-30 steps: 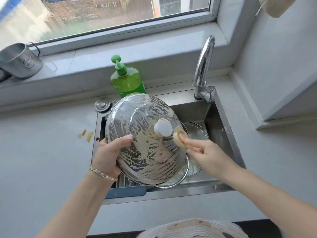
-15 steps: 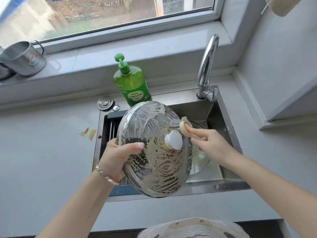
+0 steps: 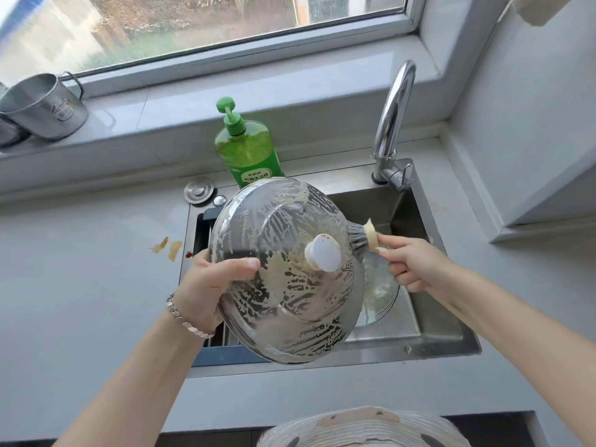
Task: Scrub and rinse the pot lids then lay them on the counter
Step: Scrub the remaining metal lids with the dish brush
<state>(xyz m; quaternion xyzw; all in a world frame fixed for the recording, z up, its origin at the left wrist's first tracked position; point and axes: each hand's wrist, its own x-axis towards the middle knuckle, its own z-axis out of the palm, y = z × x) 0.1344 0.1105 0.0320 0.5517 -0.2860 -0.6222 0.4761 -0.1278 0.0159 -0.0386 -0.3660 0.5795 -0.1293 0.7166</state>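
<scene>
L hand (image 3: pixel 213 282) grips sudsy steel lid (image 3: pixel 283 272); R hand (image 3: pixel 409 262) holds dish brush (image 3: pixel 362 237) at rim. Mid-scrub. Rinse + counter left; glass lid (image 3: pixel 380 285) waits in sink (image 3: pixel 451 337).

On my feed, daylight comes through a wide window (image 3: pixel 193 24) across 12 o'clock, with a pale grey sill (image 3: pixel 290 88) beneath it. A metal cup (image 3: pixel 45 108) sits on the sill at 10 o'clock. The grey counter (image 3: pixel 80 285) surrounds a steel sink (image 3: pixel 451 333) at centre. 2 brownish scraps (image 3: pixel 175 250) lie on the counter just left of the sink. A curved chrome tap (image 3: pixel 392 117) rises at 1 o'clock, with a green soap bottle (image 3: pixel 246 150) at 12. A plain white wall (image 3: pixel 532 108) fills 2 o'clock.
</scene>
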